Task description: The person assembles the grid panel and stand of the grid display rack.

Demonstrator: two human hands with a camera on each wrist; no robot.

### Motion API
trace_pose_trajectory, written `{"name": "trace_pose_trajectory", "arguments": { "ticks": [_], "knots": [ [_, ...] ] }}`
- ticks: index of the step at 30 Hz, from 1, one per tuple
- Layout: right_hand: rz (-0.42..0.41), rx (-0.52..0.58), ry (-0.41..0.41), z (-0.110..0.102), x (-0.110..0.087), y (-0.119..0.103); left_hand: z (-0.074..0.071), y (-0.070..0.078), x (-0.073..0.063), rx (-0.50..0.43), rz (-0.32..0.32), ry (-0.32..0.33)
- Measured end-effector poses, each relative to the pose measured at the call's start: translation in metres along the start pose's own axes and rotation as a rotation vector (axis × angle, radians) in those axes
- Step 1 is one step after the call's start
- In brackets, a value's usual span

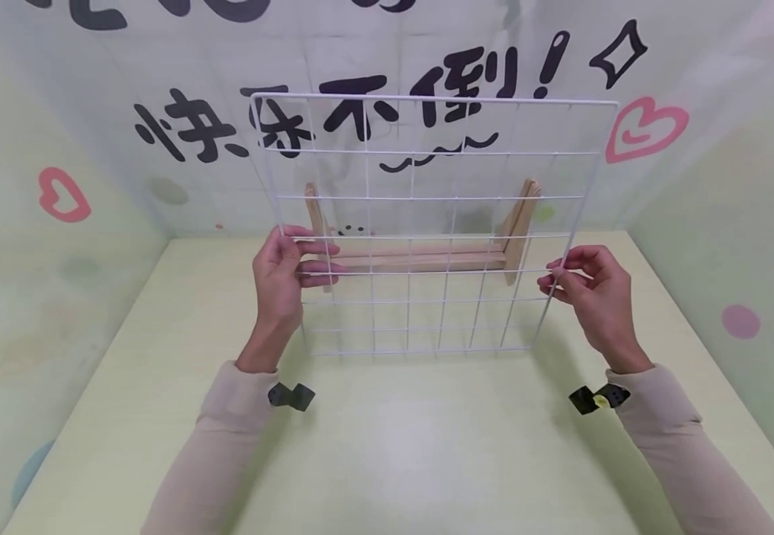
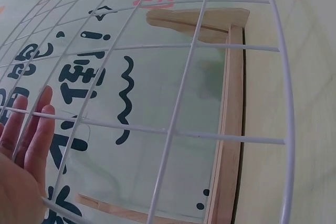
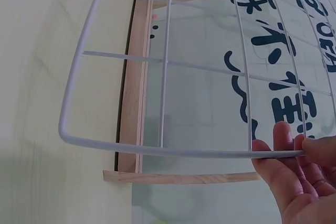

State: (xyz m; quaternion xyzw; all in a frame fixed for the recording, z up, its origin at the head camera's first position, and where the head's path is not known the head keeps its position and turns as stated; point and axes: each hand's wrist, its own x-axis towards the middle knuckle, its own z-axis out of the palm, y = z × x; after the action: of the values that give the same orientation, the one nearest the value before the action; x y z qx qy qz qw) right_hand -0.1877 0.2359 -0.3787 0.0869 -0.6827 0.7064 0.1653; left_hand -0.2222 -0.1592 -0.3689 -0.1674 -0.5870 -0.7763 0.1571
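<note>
A white wire grid panel [image 1: 412, 198] stands nearly upright between the two hands, tilted so its top is closer to the head camera. My left hand [image 1: 278, 271] holds its left edge, thumb at the edge wire and fingers extended behind the mesh. On the opposite edge, my right hand [image 1: 594, 297] pinches the side wire between thumb and fingers; the right wrist view shows this hand [image 3: 294, 187] at the thick outer wire. Behind the mesh is a wooden stand [image 1: 420, 260], two upright side pieces joined by a long crossbar.
The pale tabletop [image 1: 400, 446] extends under the panel and stand. A printed cloth backdrop [image 1: 200, 186] with black characters and pink hearts rises behind, with similar walls at left and right. Small black devices [image 1: 291, 397] sit at both cuffs.
</note>
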Motion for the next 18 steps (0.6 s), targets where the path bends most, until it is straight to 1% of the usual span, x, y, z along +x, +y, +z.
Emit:
{"name": "trace_pose_trajectory", "arguments": {
  "ticks": [4, 7, 9, 11, 15, 16, 18],
  "knots": [
    [-0.026, -0.008, -0.013, -0.003, -0.001, -0.001, 0.002, 0.0, 0.0, -0.028, 0.037, -0.013],
    [-0.037, -0.021, -0.009, -0.004, -0.001, -0.002, 0.006, 0.002, 0.0, -0.036, 0.071, -0.023],
    [-0.045, -0.051, 0.005, -0.004, 0.0, -0.004, 0.008, 0.004, 0.001, -0.044, 0.09, -0.02],
    [-0.058, -0.134, 0.03, -0.004, 0.001, -0.006, 0.011, 0.007, 0.002, -0.045, 0.112, -0.022],
    [-0.09, -0.347, 0.083, -0.001, 0.002, -0.012, 0.015, 0.012, 0.006, -0.058, 0.151, -0.014],
    [-0.098, -0.387, 0.091, 0.0, 0.002, -0.014, 0.016, 0.013, 0.007, -0.058, 0.161, -0.013],
    [-0.113, -0.434, 0.096, 0.002, 0.002, -0.017, 0.018, 0.015, 0.009, -0.066, 0.174, -0.006]
  ]
}}
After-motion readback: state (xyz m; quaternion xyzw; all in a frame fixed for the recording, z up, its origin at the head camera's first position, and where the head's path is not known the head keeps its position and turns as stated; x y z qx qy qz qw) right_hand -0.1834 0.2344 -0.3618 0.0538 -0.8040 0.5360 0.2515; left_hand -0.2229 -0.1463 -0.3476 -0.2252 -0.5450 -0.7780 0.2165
